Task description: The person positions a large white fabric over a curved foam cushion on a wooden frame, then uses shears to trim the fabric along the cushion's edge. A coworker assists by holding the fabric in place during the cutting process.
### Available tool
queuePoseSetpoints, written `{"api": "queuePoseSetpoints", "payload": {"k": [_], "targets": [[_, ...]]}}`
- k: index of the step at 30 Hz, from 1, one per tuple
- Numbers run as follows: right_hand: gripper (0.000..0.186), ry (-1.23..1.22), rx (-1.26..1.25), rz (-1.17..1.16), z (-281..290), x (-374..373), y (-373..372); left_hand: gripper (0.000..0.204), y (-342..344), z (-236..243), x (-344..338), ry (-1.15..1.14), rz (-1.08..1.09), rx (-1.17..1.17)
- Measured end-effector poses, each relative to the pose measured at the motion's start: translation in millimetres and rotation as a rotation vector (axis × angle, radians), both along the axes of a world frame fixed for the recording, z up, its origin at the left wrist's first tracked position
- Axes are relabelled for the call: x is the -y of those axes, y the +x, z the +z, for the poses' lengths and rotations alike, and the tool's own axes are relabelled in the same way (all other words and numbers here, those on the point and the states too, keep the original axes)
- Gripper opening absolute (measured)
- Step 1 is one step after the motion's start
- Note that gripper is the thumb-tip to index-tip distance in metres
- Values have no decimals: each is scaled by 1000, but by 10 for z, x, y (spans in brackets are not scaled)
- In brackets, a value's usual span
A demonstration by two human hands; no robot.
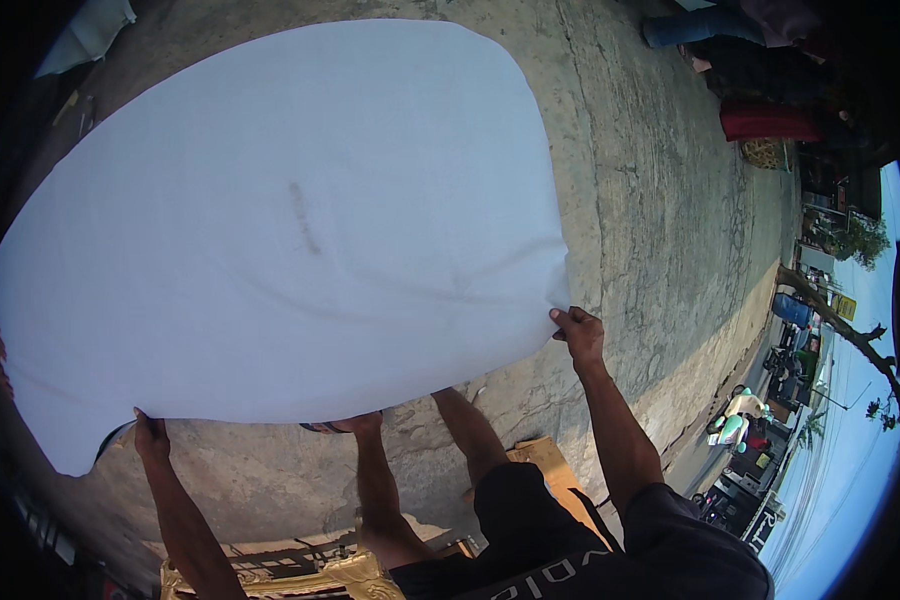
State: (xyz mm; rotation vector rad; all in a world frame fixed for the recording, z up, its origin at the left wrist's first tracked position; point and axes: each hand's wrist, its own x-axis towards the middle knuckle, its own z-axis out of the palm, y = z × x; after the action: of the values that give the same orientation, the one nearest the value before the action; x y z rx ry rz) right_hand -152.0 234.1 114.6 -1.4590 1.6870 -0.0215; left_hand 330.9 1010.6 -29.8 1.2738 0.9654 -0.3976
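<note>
A large white cloth sheet is spread out in front of me, with soft creases and a dark smudge near its middle. At its near left edge, my left hand is closed on the border, thumb on top. My right hand pinches the sheet's right corner, where the cloth puckers into folds. Between my two hands the near edge runs above my bare legs and a sandaled foot. At the far left rim, something reddish-brown touches the sheet, too small to make out.
Under the sheet lies cracked concrete ground. Near my legs are an ornate gold frame and a wooden piece. People in dark and red clothing are at the upper right. Beyond the ground's edge stand a scooter and a blue barrel.
</note>
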Motion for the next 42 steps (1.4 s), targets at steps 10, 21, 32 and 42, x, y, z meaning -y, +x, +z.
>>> {"api": "queuePoseSetpoints", "payload": {"k": [10, 21, 32, 42], "targets": [[26, -67, -21, 162, -129, -34, -179, 46, -76, 65, 135, 10, 42, 21], [54, -675, -10, 832, 250, -774, 1076, 41, -195, 137, 354, 109, 36, 29], [44, -884, 179, 842, -396, 435, 3708, 41, -226, 27, 278, 34, 70, 75], [48, -395, -112, 1010, -280, 2598, 4428, 42, -251, 24, 231, 121, 38, 77]]}}
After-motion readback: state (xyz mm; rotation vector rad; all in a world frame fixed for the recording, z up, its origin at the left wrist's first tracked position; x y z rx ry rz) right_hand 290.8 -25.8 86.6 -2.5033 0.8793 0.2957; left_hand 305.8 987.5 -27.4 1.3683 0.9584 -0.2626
